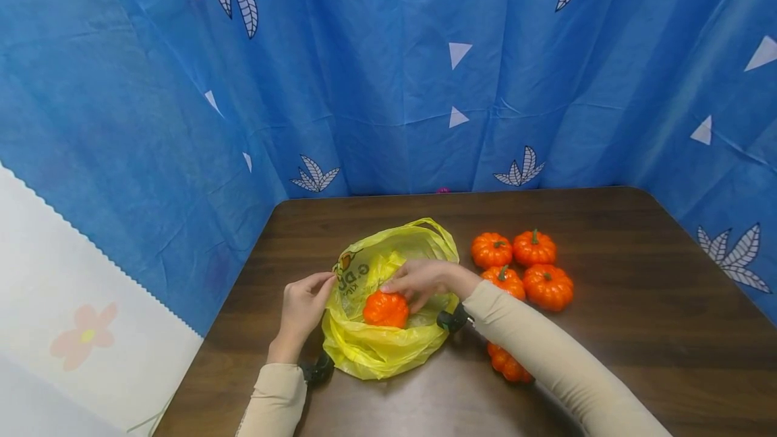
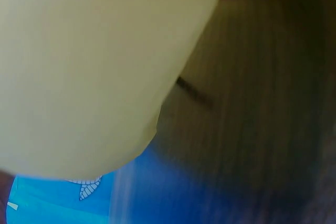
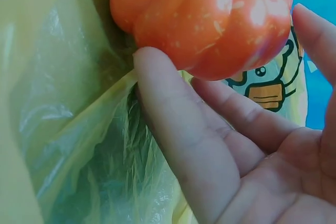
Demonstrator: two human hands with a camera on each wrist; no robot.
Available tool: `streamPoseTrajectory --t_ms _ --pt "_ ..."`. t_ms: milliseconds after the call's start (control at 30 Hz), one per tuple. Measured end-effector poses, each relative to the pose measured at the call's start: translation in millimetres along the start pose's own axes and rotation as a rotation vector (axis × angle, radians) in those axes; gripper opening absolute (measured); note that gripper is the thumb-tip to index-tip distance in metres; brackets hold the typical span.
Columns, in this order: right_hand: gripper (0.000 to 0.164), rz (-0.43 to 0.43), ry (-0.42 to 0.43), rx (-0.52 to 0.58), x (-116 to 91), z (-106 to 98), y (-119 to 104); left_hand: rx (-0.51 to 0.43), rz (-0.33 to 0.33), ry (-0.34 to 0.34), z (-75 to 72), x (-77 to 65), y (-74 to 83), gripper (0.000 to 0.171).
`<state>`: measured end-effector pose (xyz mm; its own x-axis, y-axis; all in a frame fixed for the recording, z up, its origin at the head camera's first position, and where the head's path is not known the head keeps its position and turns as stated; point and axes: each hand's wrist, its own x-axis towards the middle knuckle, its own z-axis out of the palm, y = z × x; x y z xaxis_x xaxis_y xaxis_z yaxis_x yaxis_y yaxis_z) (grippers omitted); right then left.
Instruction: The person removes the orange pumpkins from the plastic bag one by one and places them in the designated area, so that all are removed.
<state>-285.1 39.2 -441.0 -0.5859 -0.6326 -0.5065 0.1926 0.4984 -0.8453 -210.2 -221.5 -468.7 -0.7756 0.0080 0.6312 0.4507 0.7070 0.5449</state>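
Note:
A thin yellow plastic bag (image 1: pixel 388 353) lies on the table with its mouth spread wide and printing on its inner wall. My left hand (image 1: pixel 303 302) pinches the bag's left rim between thumb and fingers. Over the bag's mouth, my right hand (image 1: pixel 421 282) holds an orange toy pumpkin (image 1: pixel 386 309) by its right side. Up close in the right wrist view, the same pumpkin (image 3: pixel 205 19) sits between thumb and fingertips, with yellow plastic behind it. The left wrist view is mostly filled by a pale, blurred surface, and the left hand's fingers cannot be made out there.
To the right of the bag stand several more orange pumpkins (image 1: pixel 548 286), grouped close together. Another pumpkin (image 1: pixel 508 364) lies nearer, partly covered by the right sleeve (image 1: pixel 546 356). A blue curtain (image 1: pixel 388 73) hangs behind the brown wooden table (image 1: pixel 655 329).

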Motion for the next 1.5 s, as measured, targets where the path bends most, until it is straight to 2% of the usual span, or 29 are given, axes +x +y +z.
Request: streamPoseTrajectory --t_ms 233,667,1267,1500 --pt "0.049 0.015 0.016 0.005 -0.6 2.3 -2.5 -0.001 0.003 0.003 -0.1 0.7 0.1 0.006" --pt "0.038 0.016 0.015 -0.019 -3.5 3.9 -4.9 -0.002 -0.001 0.001 -0.1 0.7 0.8 0.005" --pt "0.028 -0.036 0.018 -0.08 -6.9 4.9 -7.5 -0.027 0.003 0.001 0.9 -0.2 -0.6 0.005" --pt "0.026 -0.1 0.022 -0.053 -15.2 -0.8 -14.8 -0.02 0.006 0.006 1.2 0.0 -1.1 0.005"
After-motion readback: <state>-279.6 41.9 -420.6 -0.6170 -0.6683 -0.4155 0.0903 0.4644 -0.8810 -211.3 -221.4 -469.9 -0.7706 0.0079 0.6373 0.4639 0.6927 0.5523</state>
